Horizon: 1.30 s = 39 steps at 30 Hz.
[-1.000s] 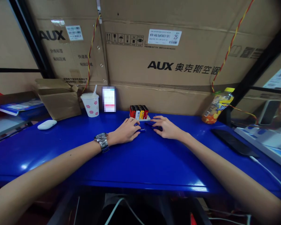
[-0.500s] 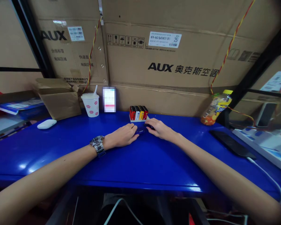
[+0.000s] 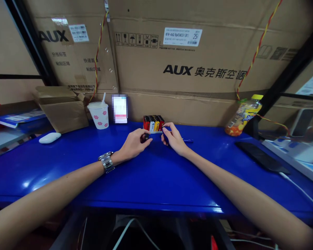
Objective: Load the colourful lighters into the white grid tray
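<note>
Two hands sit just in front of the lighters (image 3: pixel 153 123): your left hand (image 3: pixel 132 145) pinches a small dark part (image 3: pixel 145 138), your right hand (image 3: pixel 174 139) grasps a blue piece (image 3: pixel 165 136). Both seem light and slippery; hold them by the edges.

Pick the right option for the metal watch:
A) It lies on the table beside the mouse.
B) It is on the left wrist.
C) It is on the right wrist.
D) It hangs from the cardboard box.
B. The metal watch sits around the left wrist, just behind the left hand, while the right wrist is bare.
</note>
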Tool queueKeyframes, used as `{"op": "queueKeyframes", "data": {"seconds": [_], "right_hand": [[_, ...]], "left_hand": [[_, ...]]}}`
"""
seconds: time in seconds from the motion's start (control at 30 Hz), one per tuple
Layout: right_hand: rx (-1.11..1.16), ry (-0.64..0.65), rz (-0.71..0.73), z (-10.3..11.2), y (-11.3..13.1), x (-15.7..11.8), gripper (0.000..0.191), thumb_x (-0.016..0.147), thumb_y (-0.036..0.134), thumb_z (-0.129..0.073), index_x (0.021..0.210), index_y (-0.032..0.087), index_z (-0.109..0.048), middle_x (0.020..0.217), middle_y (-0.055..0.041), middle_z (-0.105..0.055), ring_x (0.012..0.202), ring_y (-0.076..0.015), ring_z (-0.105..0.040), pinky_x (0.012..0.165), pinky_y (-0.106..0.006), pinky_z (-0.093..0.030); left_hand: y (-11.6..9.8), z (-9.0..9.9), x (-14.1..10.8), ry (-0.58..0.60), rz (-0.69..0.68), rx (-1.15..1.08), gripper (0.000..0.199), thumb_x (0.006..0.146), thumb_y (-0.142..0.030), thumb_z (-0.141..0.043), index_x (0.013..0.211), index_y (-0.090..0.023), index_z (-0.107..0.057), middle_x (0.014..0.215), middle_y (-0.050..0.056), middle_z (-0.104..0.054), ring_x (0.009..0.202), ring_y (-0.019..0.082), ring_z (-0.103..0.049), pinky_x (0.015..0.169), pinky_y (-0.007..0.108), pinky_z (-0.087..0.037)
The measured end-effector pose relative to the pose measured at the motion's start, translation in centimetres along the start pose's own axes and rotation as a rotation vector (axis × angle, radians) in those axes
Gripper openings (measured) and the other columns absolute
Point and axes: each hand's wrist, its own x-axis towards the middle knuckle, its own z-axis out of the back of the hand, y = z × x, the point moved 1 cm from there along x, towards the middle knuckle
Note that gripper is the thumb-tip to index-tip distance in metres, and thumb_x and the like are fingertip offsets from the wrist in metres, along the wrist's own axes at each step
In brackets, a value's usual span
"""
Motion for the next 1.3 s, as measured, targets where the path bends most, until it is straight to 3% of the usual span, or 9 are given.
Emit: {"op": "queueKeyframes", "data": {"seconds": [0.2, 0.37, 0.47, 0.6, 0.77, 0.9, 1.07, 1.3], "right_hand": [[0.087, -0.013, -0.114, 0.1, -0.6, -0.4, 0.042, 0.083, 0.059, -0.055, 0.073, 0.018, -0.052, 0.048, 0.0061, -0.045, 0.04, -0.0063, -0.04, 0.039, -0.02, -0.03], [0.13, 0.014, -0.05, 0.0, 0.0, -0.7, 0.044, 0.082, 0.065, -0.053, 0.079, 0.021, -0.048, 0.053, 0.0061, -0.049, 0.042, -0.0075, -0.045, 0.04, -0.02, -0.036], [0.163, 0.03, -0.136, 0.0, 0.5, -1.0, 0.047, 0.08, 0.068, -0.052, 0.08, 0.021, -0.049, 0.047, 0.0094, -0.039, 0.035, -0.0051, -0.03, 0.032, -0.017, -0.022], [0.164, 0.026, -0.288, 0.1, 1.0, -1.1, 0.054, 0.079, 0.068, -0.053, 0.058, 0.019, -0.046, 0.037, 0.0093, -0.028, 0.03, -0.0026, -0.02, 0.031, -0.018, -0.012], [0.191, -0.015, -0.325, 0.4, 0.8, -0.9, 0.053, 0.079, 0.058, -0.056, 0.047, 0.02, -0.039, 0.031, 0.0079, -0.025, 0.026, -0.0031, -0.02, 0.03, -0.019, -0.012], [0.162, -0.06, -0.34, 0.4, 0.5, -0.7, 0.046, 0.076, 0.05, -0.062, 0.051, 0.022, -0.037, 0.033, 0.009, -0.027, 0.028, -0.003, -0.02, 0.029, -0.019, -0.013], [0.115, -0.114, -0.309, 0.3, 0.3, -0.7, 0.04, 0.074, 0.043, -0.066, 0.059, 0.024, -0.034, 0.037, 0.0106, -0.027, 0.031, -0.0027, -0.019, 0.028, -0.019, -0.016], [0.051, -0.134, -0.252, 0.2, 0.2, -0.9, 0.039, 0.072, 0.039, -0.066, 0.06, 0.024, -0.032, 0.04, 0.0101, -0.027, 0.032, -0.003, -0.021, 0.028, -0.021, -0.02]], "left_hand": [[-0.2, -0.1, 0.1, 0.013, 0.132, -0.234, 0.026, 0.082, -0.04, -0.063, 0.09, -0.016, -0.07, 0.076, 0.003, -0.061, 0.068, 0.014, -0.053, 0.066, 0.028, -0.042], [-0.9, -0.7, 0.2, 0.031, 0.363, -0.787, 0.035, 0.087, -0.05, -0.057, 0.083, -0.015, -0.06, 0.082, 0.005, -0.064, 0.073, 0.016, -0.062, 0.069, 0.03, -0.05], [-1.5, -0.7, 0.0, 0.097, 0.551, -1.055, 0.039, 0.09, -0.055, -0.051, 0.09, -0.016, -0.056, 0.08, 0.006, -0.066, 0.066, 0.016, -0.065, 0.066, 0.034, -0.054], [-2.0, -0.4, -0.1, 0.157, 0.721, -1.223, 0.043, 0.091, -0.058, -0.044, 0.096, -0.017, -0.056, 0.065, 0.001, -0.059, 0.052, 0.012, -0.057, 0.062, 0.034, -0.055], [-1.9, -0.4, -0.1, 0.179, 0.806, -1.214, 0.053, 0.09, -0.062, -0.044, 0.068, -0.014, -0.055, 0.045, -0.005, -0.038, 0.037, 0.005, -0.033, 0.044, 0.022, -0.043], [-2.2, -0.5, -0.2, 0.178, 0.794, -1.096, 0.051, 0.09, -0.051, -0.054, 0.052, -0.017, -0.045, 0.038, -0.008, -0.026, 0.033, 0.003, -0.023, 0.036, 0.019, -0.027], [-2.6, -0.7, -0.6, 0.193, 0.77, -0.969, 0.045, 0.085, -0.033, -0.064, 0.051, -0.02, -0.038, 0.037, -0.009, -0.026, 0.032, 0.002, -0.018, 0.033, 0.019, -0.015], [-2.5, -1.0, -0.9, 0.216, 0.695, -0.89, 0.041, 0.077, -0.019, -0.068, 0.055, -0.021, -0.034, 0.039, -0.011, -0.026, 0.032, 0.0, -0.018, 0.032, 0.018, -0.015]]}}
